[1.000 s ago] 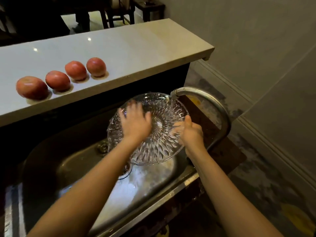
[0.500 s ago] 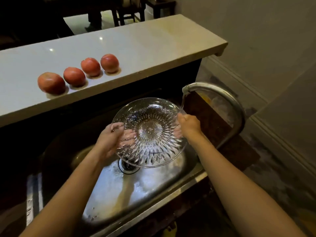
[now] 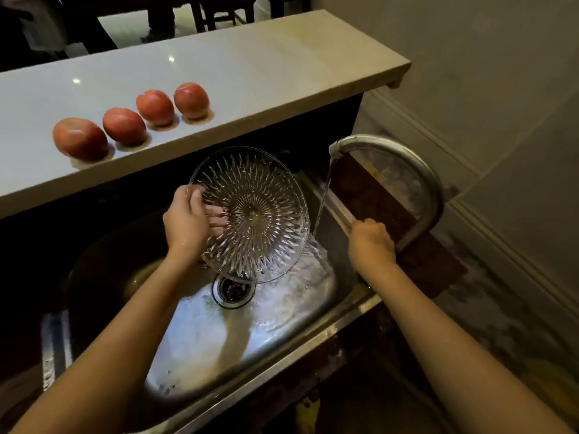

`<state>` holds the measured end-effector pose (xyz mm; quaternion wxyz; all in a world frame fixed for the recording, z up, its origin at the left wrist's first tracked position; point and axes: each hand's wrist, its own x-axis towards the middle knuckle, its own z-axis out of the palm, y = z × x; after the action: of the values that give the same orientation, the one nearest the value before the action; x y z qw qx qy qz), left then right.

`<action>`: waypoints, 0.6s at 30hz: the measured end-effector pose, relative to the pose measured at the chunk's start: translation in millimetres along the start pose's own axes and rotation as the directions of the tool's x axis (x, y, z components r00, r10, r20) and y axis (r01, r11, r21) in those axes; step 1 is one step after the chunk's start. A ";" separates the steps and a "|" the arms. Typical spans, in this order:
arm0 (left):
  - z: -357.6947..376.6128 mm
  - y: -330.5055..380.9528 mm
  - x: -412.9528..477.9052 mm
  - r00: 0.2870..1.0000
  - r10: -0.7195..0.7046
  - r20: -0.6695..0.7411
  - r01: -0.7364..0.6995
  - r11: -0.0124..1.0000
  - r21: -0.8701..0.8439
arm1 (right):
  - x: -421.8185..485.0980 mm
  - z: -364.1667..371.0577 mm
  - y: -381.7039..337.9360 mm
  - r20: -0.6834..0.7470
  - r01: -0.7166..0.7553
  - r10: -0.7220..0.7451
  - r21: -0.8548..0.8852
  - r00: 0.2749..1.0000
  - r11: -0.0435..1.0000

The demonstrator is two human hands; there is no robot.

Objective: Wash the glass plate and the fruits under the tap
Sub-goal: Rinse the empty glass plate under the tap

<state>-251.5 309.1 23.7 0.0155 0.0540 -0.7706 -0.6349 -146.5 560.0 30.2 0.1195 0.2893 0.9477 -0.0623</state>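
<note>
Holding glass plate [image 3: 257,214], left hand [image 3: 186,223].

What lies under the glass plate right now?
Below the plate sits the drain in the wet sink. Fingers of the left hand show through the glass; the sink wall behind is too distorted to make out.

There is one view only, from a wide-angle camera worn on the person's head. It faces forward and steeply down into the sink [image 3: 200,346], close enough that both forearms enter from the bottom edge. The plate [image 3: 257,214], held by the left hand [image 3: 185,223], sits near mid-frame. The right hand [image 3: 371,242] is to its right, by the tap [image 3: 407,158]. The surface [image 3: 250,73] crosses the upper left; wall [image 3: 470,57] and floor [image 3: 488,292] fill the right side.
</note>
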 end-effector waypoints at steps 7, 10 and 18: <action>3.5 -6.8 -8.8 0.999 0.036 0.025 -0.036 0.999 -0.017 | -10.3 0.6 1.4 -0.012 -0.044 0.044 -0.033 0.999 0.998; 3.0 -8.5 -14.1 0.998 0.049 0.032 -0.049 0.999 0.012 | -15.6 -0.5 1.3 -0.011 -0.029 0.028 -0.048 1.000 0.998; 0.4 -7.4 -31.5 0.989 0.141 0.038 -0.144 0.986 0.081 | -35.8 4.2 3.2 -0.141 0.042 -0.044 -0.016 0.989 0.999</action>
<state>-219.7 311.3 17.8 0.0462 -0.0109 -0.7985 -0.6002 -115.0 542.8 35.4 0.0526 0.2716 0.9602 -0.0382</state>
